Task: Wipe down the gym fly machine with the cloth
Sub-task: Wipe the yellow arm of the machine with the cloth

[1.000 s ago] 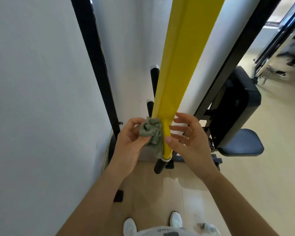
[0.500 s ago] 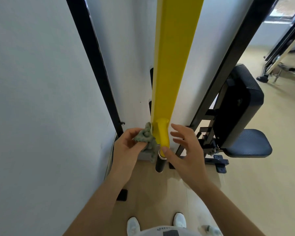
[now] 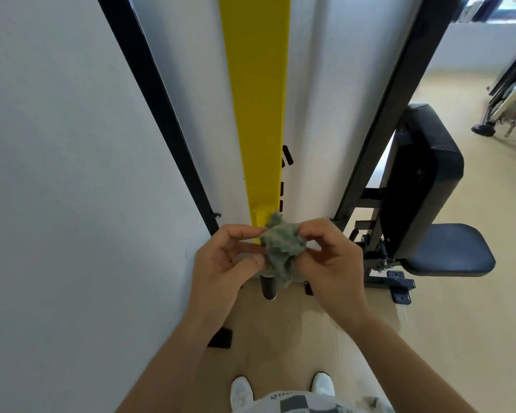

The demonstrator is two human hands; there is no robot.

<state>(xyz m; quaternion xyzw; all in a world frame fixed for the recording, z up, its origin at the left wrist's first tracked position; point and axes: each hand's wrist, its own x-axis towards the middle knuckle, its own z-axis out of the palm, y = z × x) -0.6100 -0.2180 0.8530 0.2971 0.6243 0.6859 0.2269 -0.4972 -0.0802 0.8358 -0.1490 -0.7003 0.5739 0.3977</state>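
Cloth: one grey-green cloth (image 3: 282, 248), crumpled into a lumpy wad, fuzzy surface, a tail hanging off its lower edge.
Cloth position: held in the air in front of the bottom end of the yellow arm (image 3: 258, 99), right above the black grip (image 3: 268, 289) (whether it touches the arm, cannot tell).
Yellow arm: one flat, glossy bar of the gym fly machine, running from the top of the view down to the hands; the short black grip sticks out below it.
Left hand (image 3: 224, 263): thumb and forefinger pinching the cloth's left edge, the other fingers loosely curled beneath.
Right hand (image 3: 331, 263): fingers bent in, grasping the cloth's right side.
Frame: two black uprights, left upright (image 3: 164, 114) and right upright (image 3: 396, 99), on either side of the yellow arm against white panels.
Pads: two, both dark: one back pad (image 3: 423, 174) standing tilted, one seat pad (image 3: 450, 251) below it, to the right of the hands.
Shoes: two white shoes (image 3: 241, 390) on the pale floor (image 3: 459, 338), toes towards the machine.
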